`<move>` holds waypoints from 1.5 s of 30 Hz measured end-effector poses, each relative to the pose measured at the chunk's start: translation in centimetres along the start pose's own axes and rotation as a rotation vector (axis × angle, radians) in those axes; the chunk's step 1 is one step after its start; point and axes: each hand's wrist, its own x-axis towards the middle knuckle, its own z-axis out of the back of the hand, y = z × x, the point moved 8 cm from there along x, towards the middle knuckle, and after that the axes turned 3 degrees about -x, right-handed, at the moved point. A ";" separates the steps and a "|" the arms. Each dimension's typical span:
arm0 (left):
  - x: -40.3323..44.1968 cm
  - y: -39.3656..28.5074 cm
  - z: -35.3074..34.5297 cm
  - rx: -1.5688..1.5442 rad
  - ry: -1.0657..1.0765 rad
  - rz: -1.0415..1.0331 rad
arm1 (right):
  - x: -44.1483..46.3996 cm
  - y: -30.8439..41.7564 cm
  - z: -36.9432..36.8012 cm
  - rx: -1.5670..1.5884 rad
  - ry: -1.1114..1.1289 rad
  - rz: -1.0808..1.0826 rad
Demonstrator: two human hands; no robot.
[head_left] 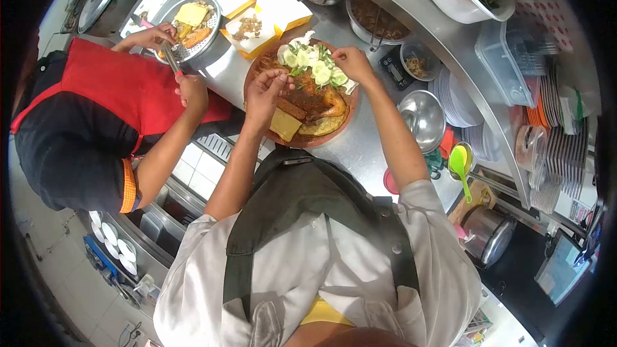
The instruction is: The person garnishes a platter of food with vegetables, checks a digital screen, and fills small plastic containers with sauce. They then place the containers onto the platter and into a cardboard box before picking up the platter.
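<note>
A round brown plate (349,119) lies before me on the steel counter. Pale cucumber slices (321,72) and shredded greens cover its far side. Nearer me on it are a yellow block (285,125), a glossy browned piece of meat (333,101) and a flat yellowish piece (321,127). Over the plate's left part, my left hand (265,95) is closed in a pinch, with a bit of green by its fingertips; what it holds is unclear. My right hand (353,65) is closed at the right edge of the cucumber slices, its fingertips' contents hidden.
At left, a co-worker in a red apron (106,90) holds metal tongs (170,58) over a perforated tray (209,42) of food. Yellow-white boxes (283,9) stand beyond my plate. Right are a scale (395,69), a metal bowl (421,121), and stacked plates (456,99) under a shelf.
</note>
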 end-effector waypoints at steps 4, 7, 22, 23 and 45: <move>-1.7 1.3 0.9 0.013 -0.032 0.040 | 0.9 1.2 -0.2 -0.226 0.095 0.154; -3.1 2.1 1.2 -0.012 -0.023 0.084 | 1.3 2.5 -1.3 -0.314 0.155 0.242; -3.5 2.3 0.8 0.077 0.039 0.124 | 1.5 3.5 -1.8 -0.533 0.277 0.295; -3.6 2.3 0.7 0.089 0.036 0.128 | 1.8 3.1 -2.3 -0.530 0.252 0.318; -3.9 5.6 0.1 0.205 0.100 0.203 | 1.6 4.0 -2.1 -0.453 0.080 0.395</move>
